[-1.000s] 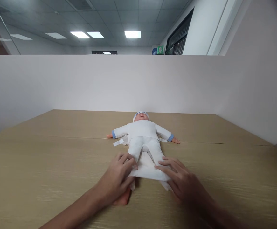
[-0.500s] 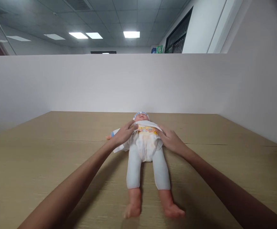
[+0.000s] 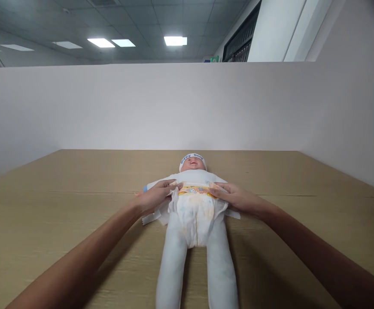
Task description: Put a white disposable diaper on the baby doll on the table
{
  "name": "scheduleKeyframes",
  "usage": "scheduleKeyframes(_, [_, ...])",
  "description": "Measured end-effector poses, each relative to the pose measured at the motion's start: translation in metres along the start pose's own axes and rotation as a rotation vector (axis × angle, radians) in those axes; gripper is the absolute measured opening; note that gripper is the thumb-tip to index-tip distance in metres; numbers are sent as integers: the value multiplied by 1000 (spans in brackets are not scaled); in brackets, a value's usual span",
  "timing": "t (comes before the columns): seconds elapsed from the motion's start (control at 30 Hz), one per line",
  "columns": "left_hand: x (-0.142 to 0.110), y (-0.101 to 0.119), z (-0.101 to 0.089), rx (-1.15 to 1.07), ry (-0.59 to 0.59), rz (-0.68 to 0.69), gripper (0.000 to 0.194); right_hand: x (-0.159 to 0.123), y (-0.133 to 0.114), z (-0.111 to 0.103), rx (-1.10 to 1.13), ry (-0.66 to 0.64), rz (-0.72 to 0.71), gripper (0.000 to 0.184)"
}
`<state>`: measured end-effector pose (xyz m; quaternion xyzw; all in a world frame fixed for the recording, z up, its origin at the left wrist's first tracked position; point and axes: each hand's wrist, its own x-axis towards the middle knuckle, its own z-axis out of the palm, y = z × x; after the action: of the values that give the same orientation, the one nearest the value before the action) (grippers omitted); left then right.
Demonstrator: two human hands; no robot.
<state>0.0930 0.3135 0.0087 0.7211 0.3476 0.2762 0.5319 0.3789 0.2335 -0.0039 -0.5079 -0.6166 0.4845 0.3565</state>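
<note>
A baby doll (image 3: 193, 163) lies on its back, head away from me, in a white top, white leggings and a lettered white headband. Around its hips is a white diaper (image 3: 196, 214) with a yellow-orange printed waistband. My left hand (image 3: 157, 196) has its thumb and fingers closed on the waistband's left corner. At the right corner, my right hand (image 3: 238, 198) grips the band, fingers laid over its edge. A side tab (image 3: 151, 218) of the diaper sticks out below my left hand, and another shows under my right. The doll's feet are outside the view.
The doll rests on a wide brown tabletop (image 3: 77, 244) with a seam running across it. A pale partition wall (image 3: 141, 107) closes off the far side and continues on the right. Beyond it are ceiling lights and a dark window frame.
My view has shifted, so the doll looks nearer and its feet have left the picture. The white top now lies flatter above the waistband, and the right side tab has come into sight.
</note>
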Motion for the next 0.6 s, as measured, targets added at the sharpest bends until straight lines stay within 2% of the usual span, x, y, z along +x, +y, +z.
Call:
scheduleKeyframes(0.07, [-3, 2, -4, -55, -41, -63, 57, -3, 1, -3, -67, 113, -40, 57])
scheduleKeyframes(0.2, [-4, 12, -19, -46, 80, -101, 61, -13, 19, -8, -203, 435, -126, 55])
scheduleKeyframes(0.27, [-8, 21, -23, 38, 143, -80, 59, -27, 30, -5, -285, 533, -120, 48])
scheduleKeyframes(0.33, [-14, 33, -19, 163, 203, 4, 50, -46, 42, 0, -395, 583, -112, 40])
scheduleKeyframes(0.43, [-22, 54, 8, 354, 234, 211, 37, -68, 63, 8, -615, 617, -122, 36])
scheduleKeyframes(0.53, [-20, 67, 47, 559, 114, 449, 28, -73, 81, 12, -709, 662, -125, 34])
scheduleKeyframes(0.6, [-14, 67, 71, 712, 53, 521, 27, -70, 88, 13, -684, 679, -107, 33])
